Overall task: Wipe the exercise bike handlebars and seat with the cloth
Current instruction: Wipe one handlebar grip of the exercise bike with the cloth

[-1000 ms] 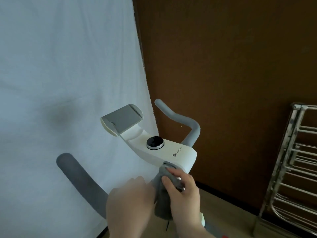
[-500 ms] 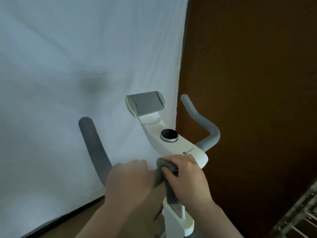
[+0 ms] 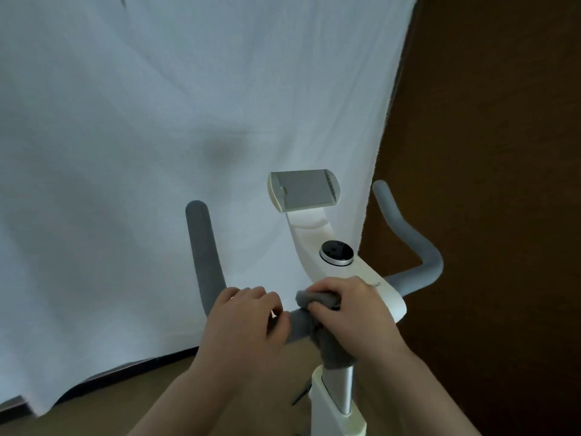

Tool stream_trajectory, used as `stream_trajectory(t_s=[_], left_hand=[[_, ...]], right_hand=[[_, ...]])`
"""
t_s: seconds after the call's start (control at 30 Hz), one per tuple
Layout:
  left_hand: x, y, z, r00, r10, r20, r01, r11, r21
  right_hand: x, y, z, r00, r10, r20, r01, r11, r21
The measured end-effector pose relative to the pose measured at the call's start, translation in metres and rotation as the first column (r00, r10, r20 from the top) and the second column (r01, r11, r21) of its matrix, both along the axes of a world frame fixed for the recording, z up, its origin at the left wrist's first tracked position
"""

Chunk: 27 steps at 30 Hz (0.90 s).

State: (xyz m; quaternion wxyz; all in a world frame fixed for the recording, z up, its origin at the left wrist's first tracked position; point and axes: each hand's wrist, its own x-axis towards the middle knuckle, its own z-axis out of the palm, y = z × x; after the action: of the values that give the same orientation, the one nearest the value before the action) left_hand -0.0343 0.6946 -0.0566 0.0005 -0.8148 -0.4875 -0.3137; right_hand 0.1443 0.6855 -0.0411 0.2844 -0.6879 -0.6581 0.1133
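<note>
The white exercise bike's console [image 3: 361, 278] carries grey padded handlebars, with the left bar [image 3: 202, 256] curving up and the right bar [image 3: 408, 240] rising on the other side. My left hand [image 3: 248, 322] wraps around the left bar near its bend. My right hand [image 3: 352, 313] presses a grey cloth [image 3: 317, 298] onto the bar beside the console, and the cloth's tail hangs down over the post. The seat is out of view.
A white sheet [image 3: 157, 136] hangs behind the bike, with a dark brown wall [image 3: 503, 152] to its right. A grey tablet holder [image 3: 303, 190] and a round black knob [image 3: 337, 252] sit on the console. The bike's white post [image 3: 333, 401] drops to a wooden floor.
The view has swung left, so the drying rack has left the frame. My right hand with the cloth has shifted up onto the bar by the console; my left hand stays on the left bar.
</note>
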Motion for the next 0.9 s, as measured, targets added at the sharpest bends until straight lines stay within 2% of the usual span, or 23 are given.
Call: stream_trajectory(t_s=[0.03, 0.1, 0.13, 0.17, 0.23, 0.27, 0.37, 0.4, 0.53, 0.67, 0.8, 0.9], left_hand=[[-0.002, -0.003, -0.004, 0.999, 0.013, 0.036, -0.013, 1.0, -0.005], [-0.003, -0.011, -0.008, 0.996, 0.033, 0.084, -0.032, 0.999, -0.011], [-0.004, -0.014, -0.008, 0.995, 0.041, 0.092, -0.04, 0.999, -0.005], [-0.004, -0.016, -0.008, 0.995, 0.047, 0.091, -0.048, 0.999, 0.002], [-0.005, -0.018, -0.008, 0.995, 0.057, 0.08, -0.059, 0.998, 0.016], [-0.005, -0.019, -0.008, 0.995, 0.061, 0.075, -0.062, 0.998, 0.017], [-0.004, -0.021, -0.008, 0.995, 0.078, 0.065, -0.079, 0.997, 0.006], [-0.004, -0.022, -0.008, 0.994, 0.084, 0.066, -0.084, 0.996, -0.001], [-0.004, -0.02, -0.004, 0.992, 0.088, 0.089, -0.085, 0.996, -0.038], [-0.002, -0.017, -0.007, 0.981, 0.118, 0.155, -0.109, 0.992, -0.067], [-0.001, -0.017, -0.012, 0.965, 0.124, 0.23, -0.111, 0.991, -0.071], [-0.001, -0.016, -0.012, 0.959, 0.131, 0.252, -0.114, 0.99, -0.081]], right_hand=[[0.008, -0.005, -0.013, 0.997, -0.066, 0.033, 0.066, 0.998, 0.013], [0.01, -0.016, -0.023, 0.952, -0.296, 0.083, 0.304, 0.947, -0.108], [0.006, -0.022, -0.029, 0.96, -0.25, 0.124, 0.25, 0.968, 0.022], [-0.004, -0.02, -0.029, 0.99, -0.108, 0.093, 0.094, 0.985, 0.148], [-0.014, -0.03, -0.014, 0.992, 0.112, -0.062, -0.101, 0.981, 0.166], [-0.007, -0.033, -0.011, 0.99, 0.13, -0.05, -0.117, 0.972, 0.202], [-0.007, -0.02, -0.021, 0.995, -0.012, -0.099, 0.043, 0.948, 0.314], [-0.013, -0.021, -0.021, 0.995, -0.018, -0.103, 0.049, 0.951, 0.305], [-0.008, -0.017, -0.017, 0.993, 0.118, -0.002, -0.115, 0.966, 0.23], [0.001, -0.012, -0.005, 0.997, -0.077, 0.007, 0.074, 0.973, 0.221], [0.003, -0.012, 0.002, 0.999, 0.032, 0.027, -0.035, 0.993, 0.109], [0.013, -0.002, 0.007, 0.997, -0.008, 0.072, 0.0, 0.993, 0.118]])
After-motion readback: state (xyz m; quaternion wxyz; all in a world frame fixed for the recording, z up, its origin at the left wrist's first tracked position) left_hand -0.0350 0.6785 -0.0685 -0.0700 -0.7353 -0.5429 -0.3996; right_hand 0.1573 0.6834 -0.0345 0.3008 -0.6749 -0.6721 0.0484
